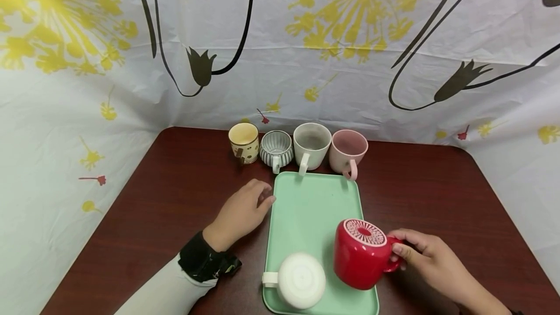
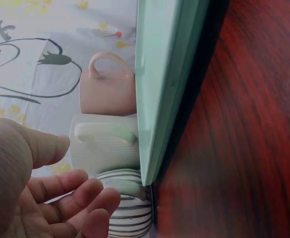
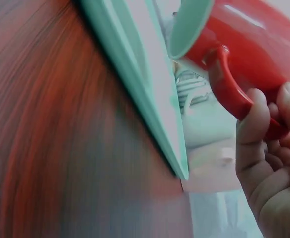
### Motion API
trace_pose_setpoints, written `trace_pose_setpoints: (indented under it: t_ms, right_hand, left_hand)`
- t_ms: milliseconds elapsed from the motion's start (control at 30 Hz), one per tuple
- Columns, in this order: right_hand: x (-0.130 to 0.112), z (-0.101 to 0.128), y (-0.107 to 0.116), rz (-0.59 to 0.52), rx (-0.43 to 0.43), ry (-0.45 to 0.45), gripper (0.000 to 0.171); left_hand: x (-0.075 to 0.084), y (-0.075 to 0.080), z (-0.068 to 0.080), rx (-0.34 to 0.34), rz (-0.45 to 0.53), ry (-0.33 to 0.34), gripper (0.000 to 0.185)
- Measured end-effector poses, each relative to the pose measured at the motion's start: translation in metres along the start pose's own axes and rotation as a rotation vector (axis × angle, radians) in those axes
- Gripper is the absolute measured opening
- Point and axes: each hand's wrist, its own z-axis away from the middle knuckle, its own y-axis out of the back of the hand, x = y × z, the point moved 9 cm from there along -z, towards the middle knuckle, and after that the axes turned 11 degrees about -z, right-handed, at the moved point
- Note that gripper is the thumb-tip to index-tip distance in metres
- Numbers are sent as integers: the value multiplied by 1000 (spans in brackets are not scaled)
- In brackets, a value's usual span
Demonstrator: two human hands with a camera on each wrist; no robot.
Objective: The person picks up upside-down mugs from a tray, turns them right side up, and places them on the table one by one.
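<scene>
I hold the red mug inverted by its handle, right hand fingers curled, above the tray. Left hand, fingers relaxed, steadies the tray's edge. Next, I judge, calls for lowering it beside the white mug.

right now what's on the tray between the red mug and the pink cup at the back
Nothing: in the head view the green tray is bare between the red mug and the pink cup; the upturned white mug sits off to the side.

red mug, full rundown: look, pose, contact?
The red mug is glossy, ceramic-looking, with a red loop handle and a pale mint-green inside seen from the right wrist view. It is turned mouth-down and tilted, its base up, showing a white-and-red radial pattern. The right hand pinches its handle. It sits over the near right part of the green tray, beside the upturned white mug; whether its rim touches the tray is unclear.
</scene>
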Motion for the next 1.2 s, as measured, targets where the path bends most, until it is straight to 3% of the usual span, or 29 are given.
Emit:
trace_pose_setpoints:
  t_ms: [100,233,500,733,867,1200]
  right_hand:
    - [5,-6,0,-138,8,-72,15]
    - [10,-15,-7,-457,-21,-140,20]
    - [11,-33,-38,-1083,-187,-243,39]
    - [5,-47,-60,-1519,-314,-265,47]
    - [8,-54,-67,-1646,-348,-266,52]
    - [19,-64,-67,-1719,-328,-267,52]
  left_hand:
    - [0,-1,0,1,-3,-3,29]
    - [-1,-2,-1,6,-5,-13,28]
    - [-1,-5,-1,6,-9,-26,26]
    - [-2,-6,-1,-1,-9,-26,28]
    - [-2,-6,-1,-5,-12,-23,28]
    - [-2,-3,-1,-4,-13,-19,29]
